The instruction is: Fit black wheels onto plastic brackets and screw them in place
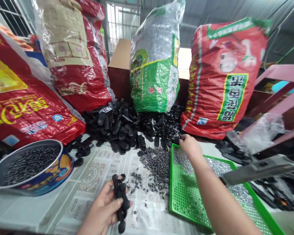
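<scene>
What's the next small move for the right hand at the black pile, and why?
Probably close the right hand on one black plastic piece at the near edge of the heap of black plastic parts and draw it back: its fingers already reach that edge, while the left hand holds a bunch of similar black pieces.

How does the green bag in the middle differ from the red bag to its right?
The green bag is green and silvery with a narrow upright body; the red bag is red with a green label, wider, and leans left. The green bag stands behind the pile of black plastic parts; the red bag sits at its right edge. Both are full woven sacks.
</scene>
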Available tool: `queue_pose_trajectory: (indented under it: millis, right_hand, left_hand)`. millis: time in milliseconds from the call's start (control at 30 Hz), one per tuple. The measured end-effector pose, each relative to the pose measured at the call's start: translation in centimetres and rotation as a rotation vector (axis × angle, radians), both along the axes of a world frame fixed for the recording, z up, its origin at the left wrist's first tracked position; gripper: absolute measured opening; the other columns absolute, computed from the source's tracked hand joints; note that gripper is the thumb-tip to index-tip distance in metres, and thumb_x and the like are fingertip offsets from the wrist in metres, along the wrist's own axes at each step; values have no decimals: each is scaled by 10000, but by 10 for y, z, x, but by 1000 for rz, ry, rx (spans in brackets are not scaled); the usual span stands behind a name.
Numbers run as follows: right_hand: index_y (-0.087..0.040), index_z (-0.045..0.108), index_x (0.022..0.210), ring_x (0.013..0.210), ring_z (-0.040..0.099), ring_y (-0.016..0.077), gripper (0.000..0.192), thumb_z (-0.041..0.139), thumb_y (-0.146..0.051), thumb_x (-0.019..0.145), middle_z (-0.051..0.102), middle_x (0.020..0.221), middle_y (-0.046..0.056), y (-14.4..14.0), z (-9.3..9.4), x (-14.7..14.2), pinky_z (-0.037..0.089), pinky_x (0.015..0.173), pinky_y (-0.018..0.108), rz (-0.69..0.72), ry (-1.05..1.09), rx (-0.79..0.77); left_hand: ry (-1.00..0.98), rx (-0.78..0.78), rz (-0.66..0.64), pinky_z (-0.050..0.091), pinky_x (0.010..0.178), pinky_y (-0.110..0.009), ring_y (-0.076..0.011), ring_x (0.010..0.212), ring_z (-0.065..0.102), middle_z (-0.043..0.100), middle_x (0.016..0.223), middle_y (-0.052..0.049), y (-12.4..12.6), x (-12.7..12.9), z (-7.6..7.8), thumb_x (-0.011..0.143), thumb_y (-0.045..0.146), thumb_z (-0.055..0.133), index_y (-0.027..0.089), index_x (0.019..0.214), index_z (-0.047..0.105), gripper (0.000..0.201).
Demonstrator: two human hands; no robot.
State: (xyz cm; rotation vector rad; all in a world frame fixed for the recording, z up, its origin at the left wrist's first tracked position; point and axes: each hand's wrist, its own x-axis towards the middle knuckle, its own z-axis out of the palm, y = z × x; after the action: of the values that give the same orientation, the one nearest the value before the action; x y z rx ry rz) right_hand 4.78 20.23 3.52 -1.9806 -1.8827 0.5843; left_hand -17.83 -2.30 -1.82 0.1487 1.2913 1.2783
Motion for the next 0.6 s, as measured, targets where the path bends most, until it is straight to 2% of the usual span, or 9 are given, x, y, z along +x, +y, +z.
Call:
queue_pose_trajectory:
  millis: [67,133,267,367,467,600]
  right_hand:
    - [-103,550,1088,1023,543,239,272,498,-228,852,568,1113,149,27,-3,26,417,884,446,-86,-69,-35]
    - [-139,566,1034,948,570,195,239,536,-284,847,587,1060,85,44,-13,36,466,828,401,-101,-112,-82]
    - [-139,589,942,820,594,156,237,541,-349,843,614,935,41,58,-33,20,498,738,344,-46,-137,-88]
    - [-141,598,948,779,593,155,252,566,-355,819,627,879,36,54,-35,0,484,731,348,11,-127,39]
    - [-202,655,884,820,583,199,165,590,-307,774,647,832,47,38,-30,-10,440,773,352,65,-127,238]
    - [-203,690,812,955,518,255,148,582,-287,756,612,971,94,8,-27,-14,383,850,377,96,-110,536]
  left_hand:
    - [-38,-9,1,458,533,-251,-241,695,665,659,862,-34,0,-1,0,450,248,826,270,1241,362,918]
    - [-53,-7,-8,458,526,-254,-245,680,665,654,842,-26,0,0,0,437,258,834,263,1241,346,941]
    - [-37,-28,-17,455,511,-252,-249,671,668,651,876,-36,2,5,4,443,258,832,254,1221,364,908]
    - [-48,-25,-9,453,504,-245,-243,672,667,649,872,-37,4,10,7,461,230,818,242,1217,365,881]
    - [-75,0,-12,463,512,-254,-232,681,661,643,874,-38,6,11,9,509,193,785,240,1225,355,836]
    - [-118,40,-18,477,546,-266,-226,726,658,634,947,-66,9,11,10,595,149,730,233,1215,354,730]
